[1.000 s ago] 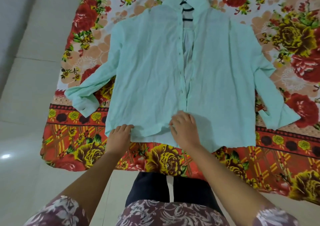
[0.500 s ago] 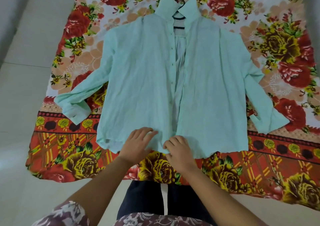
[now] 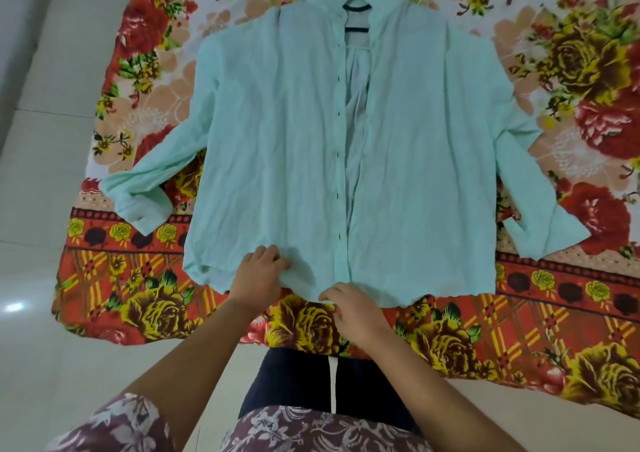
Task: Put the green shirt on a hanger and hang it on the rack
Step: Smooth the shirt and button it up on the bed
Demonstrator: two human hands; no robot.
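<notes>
The pale green shirt lies flat, front up, on a floral bedsheet, sleeves spread to both sides. Its front is unbuttoned, with a narrow gap down the middle. A dark hanger sits inside the collar; only short black pieces of it show. My left hand grips the bottom hem of the left front panel, fingers curled into the cloth. My right hand pinches the hem near the button placket, at the sheet's near edge.
The sheet covers a low surface with pale tiled floor to the left and in front. My legs in dark trousers stand against the near edge. No rack is in view.
Both hands slid along the hem toward the middle: the left from the shirt's left corner rightwards, the right down off the panel to the hem edge. The two front panels now lie closer together.
</notes>
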